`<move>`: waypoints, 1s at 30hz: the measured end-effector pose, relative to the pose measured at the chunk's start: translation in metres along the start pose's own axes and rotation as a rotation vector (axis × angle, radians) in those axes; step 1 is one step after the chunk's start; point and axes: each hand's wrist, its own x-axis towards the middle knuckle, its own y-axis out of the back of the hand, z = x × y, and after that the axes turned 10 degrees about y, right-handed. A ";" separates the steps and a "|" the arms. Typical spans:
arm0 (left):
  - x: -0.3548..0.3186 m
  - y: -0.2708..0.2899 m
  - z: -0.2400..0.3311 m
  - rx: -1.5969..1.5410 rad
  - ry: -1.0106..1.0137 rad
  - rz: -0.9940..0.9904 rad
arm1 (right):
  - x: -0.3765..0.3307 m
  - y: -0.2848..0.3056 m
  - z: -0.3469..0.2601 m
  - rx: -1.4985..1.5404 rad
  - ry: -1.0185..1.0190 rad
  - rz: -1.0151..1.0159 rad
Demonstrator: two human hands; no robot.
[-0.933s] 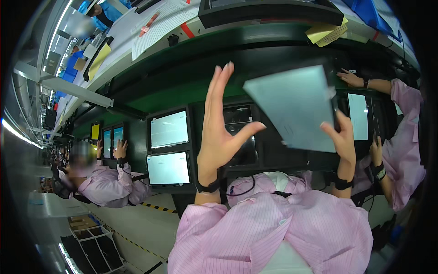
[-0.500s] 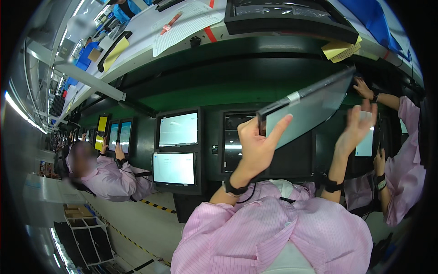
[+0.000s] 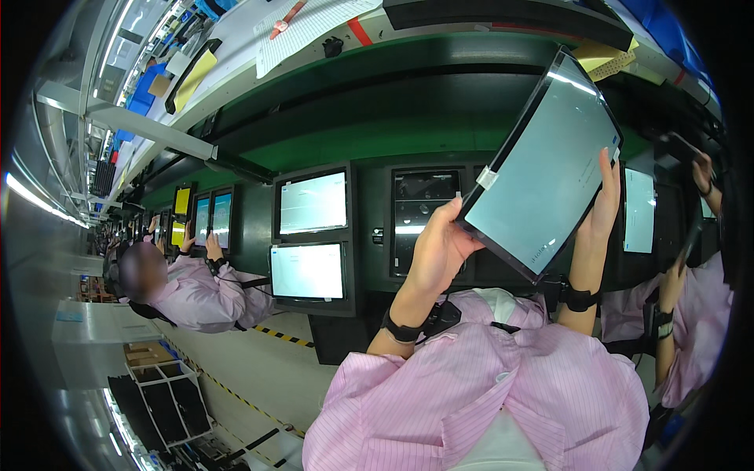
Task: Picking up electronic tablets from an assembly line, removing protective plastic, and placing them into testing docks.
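Observation:
A tablet (image 3: pixel 546 161) with a lit pale screen and black border is held up in front of me, tilted on a slant. My left hand (image 3: pixel 440 251) is closed on its lower left corner. Along its right edge, my right hand (image 3: pixel 603 200) grips it, with the thumb at the screen's rim. A small white tab (image 3: pixel 487 178) sticks to the tablet's left edge. Beneath and to the left, a dark tablet (image 3: pixel 424 224) lies in a black tray, partly covered by my left hand.
Left of me, two lit tablets (image 3: pixel 312 202) sit in a black tray (image 3: pixel 351 235). A co-worker (image 3: pixel 200 286) sits farther left, another person's sleeve (image 3: pixel 699 314) is at right. Above runs a shelf (image 3: pixel 236 39) with papers and a black frame (image 3: pixel 503 17).
The tablet has turned so its screen faces me more fully. My right hand, formerly off it and blurred, now holds its right edge. The co-worker at right has raised a dark device.

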 end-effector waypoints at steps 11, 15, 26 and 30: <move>-0.020 -0.021 0.008 0.433 -0.255 -0.190 | 0.005 0.003 -0.006 0.099 -0.295 -0.004; -0.025 -0.019 0.014 0.669 -0.357 -0.321 | -0.003 -0.010 -0.015 0.201 -0.517 0.044; -0.031 -0.009 0.006 0.734 -0.367 -0.340 | 0.000 -0.002 -0.009 0.232 -0.619 0.024; -0.030 -0.011 0.007 0.782 -0.443 -0.346 | -0.003 0.002 -0.005 0.195 -0.607 0.086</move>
